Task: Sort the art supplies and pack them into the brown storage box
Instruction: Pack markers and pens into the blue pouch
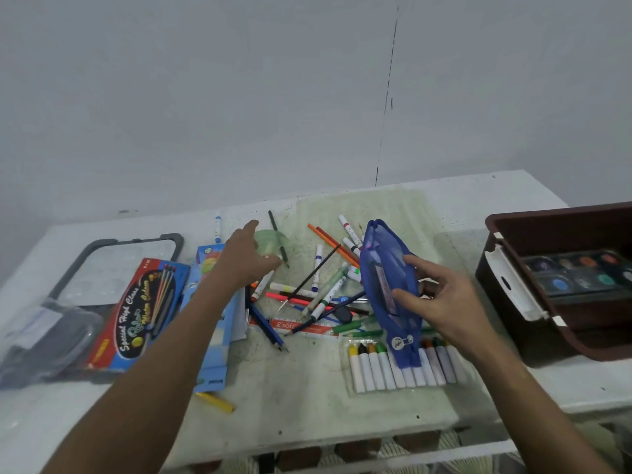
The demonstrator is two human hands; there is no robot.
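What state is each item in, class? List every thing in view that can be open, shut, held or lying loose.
brown storage box: open, a paint palette inside.
blue pencil pouch: held up by the right hand, mouth open at the top.
left hand: open, reaching over the green protractor.
loose markers and pencils: heaped on the table.
crayon pack: lying flat.
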